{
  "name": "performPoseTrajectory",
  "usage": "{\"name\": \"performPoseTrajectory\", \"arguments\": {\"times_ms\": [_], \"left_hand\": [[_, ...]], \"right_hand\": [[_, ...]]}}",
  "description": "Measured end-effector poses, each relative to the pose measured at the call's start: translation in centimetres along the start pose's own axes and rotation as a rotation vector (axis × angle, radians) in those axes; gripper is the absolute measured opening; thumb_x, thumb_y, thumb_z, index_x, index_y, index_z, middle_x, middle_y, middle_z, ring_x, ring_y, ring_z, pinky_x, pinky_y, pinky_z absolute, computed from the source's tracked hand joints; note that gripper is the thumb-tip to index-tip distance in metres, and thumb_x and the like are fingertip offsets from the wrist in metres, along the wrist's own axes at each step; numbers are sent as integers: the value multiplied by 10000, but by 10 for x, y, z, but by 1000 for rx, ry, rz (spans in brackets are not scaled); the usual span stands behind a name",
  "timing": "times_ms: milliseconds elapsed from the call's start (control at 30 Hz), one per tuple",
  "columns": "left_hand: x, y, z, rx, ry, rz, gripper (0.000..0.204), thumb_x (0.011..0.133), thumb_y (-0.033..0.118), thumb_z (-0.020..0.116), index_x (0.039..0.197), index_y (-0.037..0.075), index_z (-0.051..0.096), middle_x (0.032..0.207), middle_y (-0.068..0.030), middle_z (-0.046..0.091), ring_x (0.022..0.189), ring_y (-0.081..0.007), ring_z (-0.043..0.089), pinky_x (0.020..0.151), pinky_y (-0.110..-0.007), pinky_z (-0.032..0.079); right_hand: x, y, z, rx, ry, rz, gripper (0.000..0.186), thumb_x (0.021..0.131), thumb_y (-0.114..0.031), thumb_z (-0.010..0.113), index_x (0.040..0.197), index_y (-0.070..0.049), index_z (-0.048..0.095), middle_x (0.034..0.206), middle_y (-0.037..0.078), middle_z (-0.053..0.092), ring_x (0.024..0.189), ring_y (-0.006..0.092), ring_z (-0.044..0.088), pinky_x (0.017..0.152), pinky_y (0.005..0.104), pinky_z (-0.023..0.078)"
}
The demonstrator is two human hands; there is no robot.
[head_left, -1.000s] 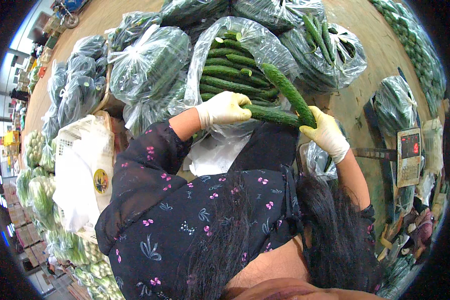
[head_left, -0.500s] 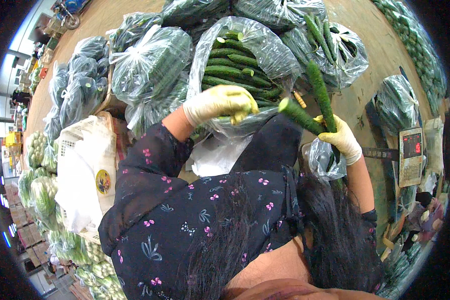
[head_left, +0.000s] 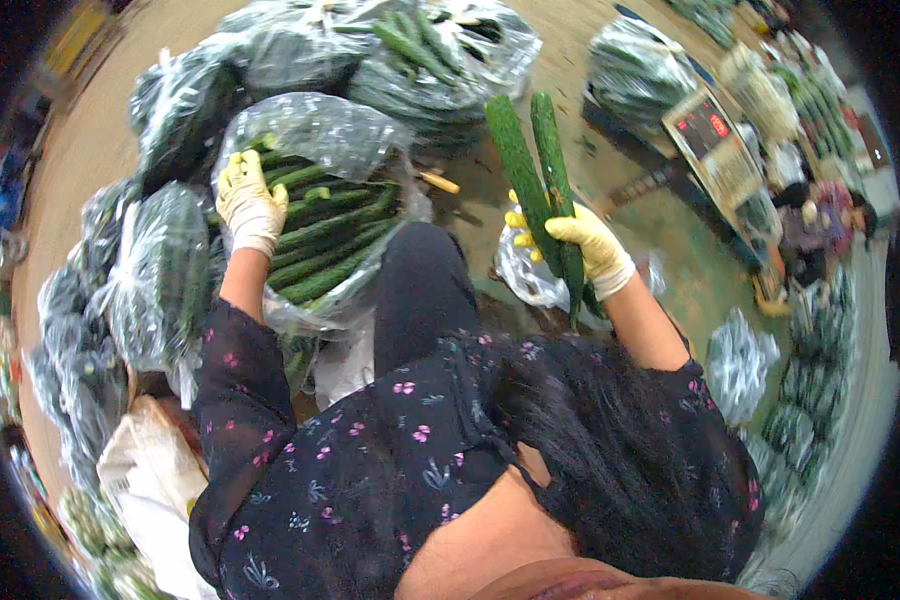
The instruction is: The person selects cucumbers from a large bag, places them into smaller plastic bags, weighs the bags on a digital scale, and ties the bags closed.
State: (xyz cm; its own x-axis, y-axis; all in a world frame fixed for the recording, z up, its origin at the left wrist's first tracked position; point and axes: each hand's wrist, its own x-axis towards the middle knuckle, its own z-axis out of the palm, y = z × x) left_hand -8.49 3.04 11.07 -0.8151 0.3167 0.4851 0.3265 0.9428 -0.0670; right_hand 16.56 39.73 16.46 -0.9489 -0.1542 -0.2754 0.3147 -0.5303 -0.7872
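My right hand [head_left: 592, 248], in a pale yellow glove, is closed round two long green cucumbers [head_left: 515, 150]. They stand side by side, their far ends slightly apart. My left hand [head_left: 251, 205], gloved alike, lies at the left side of an open clear plastic bag [head_left: 345, 125]. Its fingers are stretched over the bag's edge beside the cucumber ends, with the thumb apart; I see nothing held in it. Inside the bag, several cucumbers [head_left: 330, 235] lie in rows. Below my right hand, a thin clear bag [head_left: 530, 275] is partly hidden.
Tied bags of cucumbers [head_left: 155, 285] crowd the left and far side. Loose cucumbers [head_left: 415, 45] lie on one bag. A wooden-handled tool [head_left: 438, 182] is beside the open bag. At right stand a scale display [head_left: 705, 135], another full bag [head_left: 638, 65] and a person [head_left: 820, 220].
My view has swung to the right. My left hand has moved from above the near part of the open bag to its left side. The two cucumbers in my right hand now stand closer to parallel.
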Motion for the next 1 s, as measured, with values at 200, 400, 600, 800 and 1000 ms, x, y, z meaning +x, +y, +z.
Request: {"name": "performPoseTrajectory", "arguments": {"times_ms": [200,400,600,800,1000], "left_hand": [[-31,173,-79,-1130,-576,311,259,775,285,656,822,30,652,831,-152,624,814,-272,600,734,-354,469],[-101,293,-84,-613,-593,819,596,655,605,649,734,15,681,742,-195,619,724,-328,616,666,-394,484],[-108,352,-19,-703,-685,767,242,731,332,640,720,91,662,802,-116,649,775,-288,615,696,-364,483],[4,349,-73,-1964,-1474,-12,379,932,273,392,1228,60,496,779,-48,597,607,-140,551,507,-222,434],[22,360,-112,-2052,-1450,226,394,920,116,385,1305,51,435,880,-50,576,675,-69,494,546,-144,376]], "right_hand": [[-69,-35,-19,-188,309,-397,538,761,-148,655,1230,27,460,1152,176,573,935,235,609,746,312,515],[-130,-32,-40,-292,443,-687,693,749,-98,681,1346,15,347,1212,158,541,1115,275,524,972,414,408],[-140,19,-70,-287,505,-656,549,743,11,659,1256,25,463,1201,148,558,1130,242,520,1009,384,370],[-137,26,-95,-749,436,-591,461,769,5,641,1212,18,516,1201,128,562,1125,211,517,999,351,371],[-77,49,-154,-842,612,-279,500,681,-28,729,1154,-87,575,1130,113,608,1062,260,562,937,313,426]]}}
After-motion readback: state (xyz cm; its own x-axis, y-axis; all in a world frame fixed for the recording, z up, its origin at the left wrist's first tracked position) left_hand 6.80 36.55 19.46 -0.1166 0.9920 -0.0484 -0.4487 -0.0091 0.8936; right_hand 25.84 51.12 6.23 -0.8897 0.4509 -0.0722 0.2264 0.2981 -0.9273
